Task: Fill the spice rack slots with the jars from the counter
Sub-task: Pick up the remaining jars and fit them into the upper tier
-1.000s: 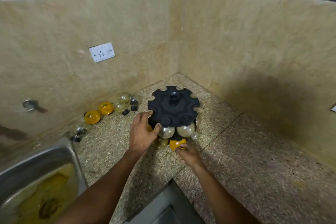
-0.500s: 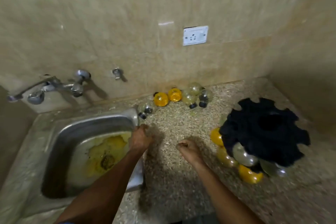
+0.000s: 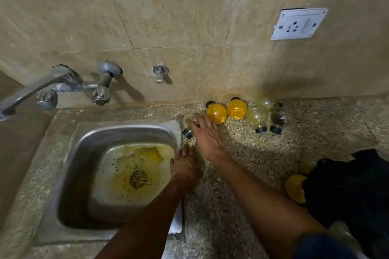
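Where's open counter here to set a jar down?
Bare counter lies between the jar row at the wall and the black rack. More beyond the clear jars, under the socket. Crowded by the sink corner: both hands and a small jar.

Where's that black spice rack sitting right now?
The spice rack sits at the head view's lower right edge, on the counter, with a yellow jar tucked at its left side.

Both forearms are bare from wrist to well above the elbow line of sight, with no watch, ring or band showing on the left hand [image 3: 185, 166] or the right hand [image 3: 207, 136]. A dark blue sleeve [image 3: 324, 246] edge covers the right upper arm.
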